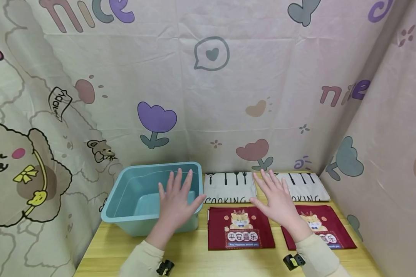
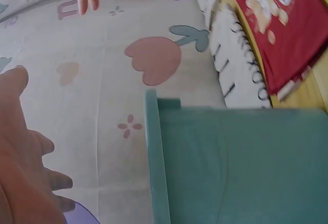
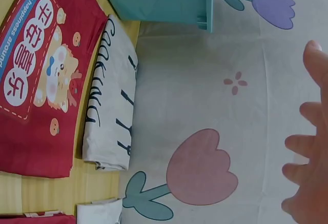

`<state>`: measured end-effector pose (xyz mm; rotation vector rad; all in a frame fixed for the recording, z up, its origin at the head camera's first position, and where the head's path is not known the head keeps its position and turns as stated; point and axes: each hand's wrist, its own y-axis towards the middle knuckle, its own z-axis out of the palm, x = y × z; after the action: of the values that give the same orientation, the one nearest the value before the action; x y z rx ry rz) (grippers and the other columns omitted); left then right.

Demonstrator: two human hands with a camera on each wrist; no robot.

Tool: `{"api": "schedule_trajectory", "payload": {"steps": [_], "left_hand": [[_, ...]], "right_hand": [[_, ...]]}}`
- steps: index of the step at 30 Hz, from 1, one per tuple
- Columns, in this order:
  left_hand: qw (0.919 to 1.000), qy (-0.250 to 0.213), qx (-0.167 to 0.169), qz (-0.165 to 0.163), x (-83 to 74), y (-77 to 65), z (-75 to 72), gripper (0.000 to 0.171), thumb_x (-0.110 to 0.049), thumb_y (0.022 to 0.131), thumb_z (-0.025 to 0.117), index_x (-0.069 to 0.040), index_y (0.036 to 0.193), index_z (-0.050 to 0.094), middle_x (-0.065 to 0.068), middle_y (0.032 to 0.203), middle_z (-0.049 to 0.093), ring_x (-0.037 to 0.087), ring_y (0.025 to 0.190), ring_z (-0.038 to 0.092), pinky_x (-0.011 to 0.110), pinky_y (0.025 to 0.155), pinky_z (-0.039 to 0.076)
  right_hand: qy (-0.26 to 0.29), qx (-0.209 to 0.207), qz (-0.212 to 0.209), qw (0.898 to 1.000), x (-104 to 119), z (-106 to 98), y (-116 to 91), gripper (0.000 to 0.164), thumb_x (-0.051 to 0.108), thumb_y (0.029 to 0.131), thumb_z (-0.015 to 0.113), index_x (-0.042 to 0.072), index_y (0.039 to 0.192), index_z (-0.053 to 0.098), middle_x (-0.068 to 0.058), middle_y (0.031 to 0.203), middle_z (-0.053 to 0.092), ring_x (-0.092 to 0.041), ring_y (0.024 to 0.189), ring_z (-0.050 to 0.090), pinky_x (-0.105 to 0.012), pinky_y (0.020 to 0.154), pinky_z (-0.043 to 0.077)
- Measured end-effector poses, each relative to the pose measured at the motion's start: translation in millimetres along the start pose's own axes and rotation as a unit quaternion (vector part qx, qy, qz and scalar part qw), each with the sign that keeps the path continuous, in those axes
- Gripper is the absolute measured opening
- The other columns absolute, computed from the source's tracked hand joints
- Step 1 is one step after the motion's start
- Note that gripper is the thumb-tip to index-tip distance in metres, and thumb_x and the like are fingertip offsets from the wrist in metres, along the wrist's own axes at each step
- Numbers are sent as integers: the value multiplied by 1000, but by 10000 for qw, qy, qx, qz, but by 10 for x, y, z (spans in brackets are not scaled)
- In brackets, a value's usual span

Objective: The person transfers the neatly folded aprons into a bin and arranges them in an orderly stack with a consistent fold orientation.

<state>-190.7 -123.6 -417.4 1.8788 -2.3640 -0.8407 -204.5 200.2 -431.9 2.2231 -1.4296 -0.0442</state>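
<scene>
My left hand [image 1: 176, 204] is raised with fingers spread, overlapping the teal plastic bin [image 1: 152, 226] in the head view and holding nothing. Spread the same way, my right hand [image 1: 277, 200] hangs over the folded cloths on the right, also holding nothing. Two folded dark red cloths lie side by side in front: one [image 1: 216, 231] has a cartoon animal and Chinese lettering, and the other [image 1: 339, 223] is partly hidden by my right forearm. Behind them are two folded white cloths, a left one [image 1: 228, 188] and a right one [image 1: 306, 186], printed with black utensils and "COOKING".
All of it stands on a light wooden table [image 1: 190, 257]. A printed curtain [image 1: 208, 104] hangs close behind the bin and white cloths, and wraps round both sides. The bin's inside shows only its bare teal floor and walls.
</scene>
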Motion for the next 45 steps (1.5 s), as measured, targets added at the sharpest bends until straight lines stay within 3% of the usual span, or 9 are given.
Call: {"api": "schedule_trajectory", "payload": {"steps": [7, 13, 17, 20, 25, 31, 35, 42, 45], "left_hand": [[9974, -665, -284, 44, -123, -9, 20, 84, -59, 91, 58, -12, 155, 33, 17, 158, 29, 40, 146, 20, 69, 111, 7], [9914, -1225, -435, -114, -213, -22, 44, 85, -53, 89, 64, -10, 155, 33, 16, 155, 36, 38, 143, 28, 66, 113, 13], [9820, -1787, -551, -279, -279, -22, 54, 84, -47, 88, 69, -11, 155, 33, 15, 153, 40, 36, 140, 35, 63, 111, 23], [9704, -2298, -586, -450, -353, -26, 52, 83, -44, 88, 70, -15, 155, 33, 14, 152, 41, 36, 137, 39, 63, 105, 34], [9467, -3086, -605, -694, -471, -54, 96, 77, -38, 88, 72, -18, 154, 37, 9, 149, 45, 32, 135, 42, 62, 101, 40], [9198, -3772, -733, -789, -582, -141, 228, 69, -29, 88, 74, -16, 149, 44, 5, 140, 55, 25, 125, 53, 54, 101, 44], [8911, -4377, -760, -926, -613, -197, 334, 63, -24, 90, 73, -12, 147, 47, 7, 137, 58, 24, 122, 57, 49, 100, 46], [8383, -5248, -580, -1356, -623, -268, 521, 56, -20, 94, 68, -4, 144, 49, 13, 133, 60, 29, 119, 59, 38, 98, 48], [8146, -5555, -440, -1608, -622, -292, 584, 55, -20, 96, 66, 0, 144, 47, 16, 133, 60, 30, 119, 59, 32, 96, 49]], "right_hand": [[530, -465, -55, 9975, 2, 21, 9, 76, 43, 91, 68, 15, 154, 37, -15, 156, 34, -39, 145, 23, -60, 115, 10], [1218, -628, 255, 9902, 23, 45, 4, 71, 34, 93, 69, 12, 153, 38, -14, 155, 38, -39, 142, 30, -63, 110, 23], [1608, -693, 487, 9833, 26, 65, -17, 70, 29, 93, 69, 11, 153, 37, -14, 154, 39, -40, 139, 35, -66, 106, 30], [1824, -781, 580, 9784, 30, 76, -35, 69, 26, 93, 69, 9, 153, 38, -15, 153, 40, -41, 137, 36, -67, 104, 31], [2154, -926, 698, 9696, 23, 106, -57, 65, 21, 94, 68, 11, 152, 40, -16, 150, 44, -41, 135, 40, -66, 104, 32], [2534, -1150, 762, 9575, 5, 157, -75, 62, 15, 94, 68, 9, 150, 42, -16, 144, 51, -37, 126, 51, -56, 98, 43], [2731, -1182, 890, 9506, 8, 182, -95, 59, 12, 94, 67, 6, 148, 44, -18, 138, 56, -36, 122, 55, -53, 97, 46], [3370, -1019, 1261, 9274, -13, 251, -161, 54, 10, 97, 63, 2, 147, 43, -21, 133, 58, -36, 120, 57, -53, 95, 48], [3545, -918, 1492, 9185, -34, 287, -196, 52, 13, 99, 60, 2, 147, 43, -21, 131, 60, -34, 118, 58, -42, 96, 49]]}}
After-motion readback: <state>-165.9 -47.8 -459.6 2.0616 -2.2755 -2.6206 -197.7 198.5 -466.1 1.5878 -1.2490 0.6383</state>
